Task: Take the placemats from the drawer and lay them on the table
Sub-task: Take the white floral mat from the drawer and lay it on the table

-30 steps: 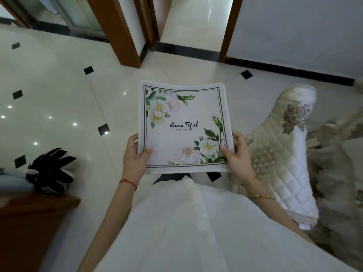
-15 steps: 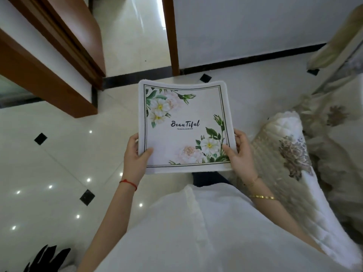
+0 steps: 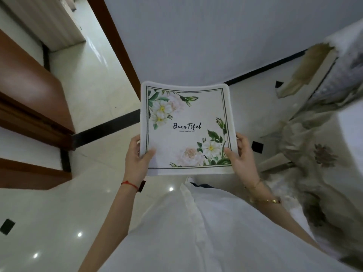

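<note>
I hold a square white placemat flat in front of my chest; it is printed with white and pink flowers, green leaves and the word "Beautiful". My left hand grips its lower left edge with the thumb on top. My right hand grips the lower right edge the same way. Whether more mats lie under the top one I cannot tell. No drawer and no table surface shows.
Glossy white tiled floor with small black insets lies below. Brown wooden door frames stand at the left, a grey wall ahead. Cream quilted, flower-patterned covers drape furniture at the right.
The view has swung to the right: the door frames slid left, the wall and covered furniture came closer. The placemat stays in both hands, in the same grip.
</note>
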Tool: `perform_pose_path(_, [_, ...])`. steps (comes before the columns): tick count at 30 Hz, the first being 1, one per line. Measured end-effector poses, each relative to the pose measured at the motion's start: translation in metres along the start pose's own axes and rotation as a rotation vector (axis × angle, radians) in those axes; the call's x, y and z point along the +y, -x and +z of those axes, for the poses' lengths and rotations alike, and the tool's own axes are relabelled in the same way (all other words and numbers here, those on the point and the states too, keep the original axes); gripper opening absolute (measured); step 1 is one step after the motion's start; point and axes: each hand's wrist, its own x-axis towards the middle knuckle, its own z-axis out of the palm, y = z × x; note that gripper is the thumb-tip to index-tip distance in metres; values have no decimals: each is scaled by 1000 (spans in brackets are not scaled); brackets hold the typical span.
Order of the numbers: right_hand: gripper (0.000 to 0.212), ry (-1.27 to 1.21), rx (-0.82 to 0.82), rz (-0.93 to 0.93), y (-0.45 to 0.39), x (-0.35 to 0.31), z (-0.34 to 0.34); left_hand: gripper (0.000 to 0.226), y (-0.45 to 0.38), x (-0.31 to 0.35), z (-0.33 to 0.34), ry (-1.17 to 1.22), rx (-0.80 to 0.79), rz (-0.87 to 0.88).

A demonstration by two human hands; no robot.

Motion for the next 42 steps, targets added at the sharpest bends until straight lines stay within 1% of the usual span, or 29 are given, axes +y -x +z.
perform_pose_path(5, [46, -12, 123, 29, -70, -17, -15, 45, -92, 31, 45, -9, -125, 3])
perform_pose_path(8, [48, -11, 207, 5, -107, -23, -26, 46, -144, 47, 75, -7, -213, 21])
perform_pose_path(13, [45, 1, 359, 6, -172, -30, -44, 46, -241, 71, 134, 4, -345, 32])
perform_pose_path(17, [46, -27, 488, 18, -236, -39, -62, 45, -324, 97, 191, -2, -462, 59])
perform_pose_path(25, [46, -80, 760, -54, -364, -78, -114, 44, -474, 185, 331, -24, -676, 219])
perform_pose_path(29, [47, -132, 900, -48, -405, -92, -143, 44, -516, 225, 405, -38, -815, 261])
perform_pose_path(33, [48, -164, 1016, -41, -434, -95, -173, 42, -544, 249, 473, -50, -940, 290])
perform_pose_path(42, [49, -164, 1282, -61, -485, -89, -264, 46, -575, 288, 643, -38, -1183, 328])
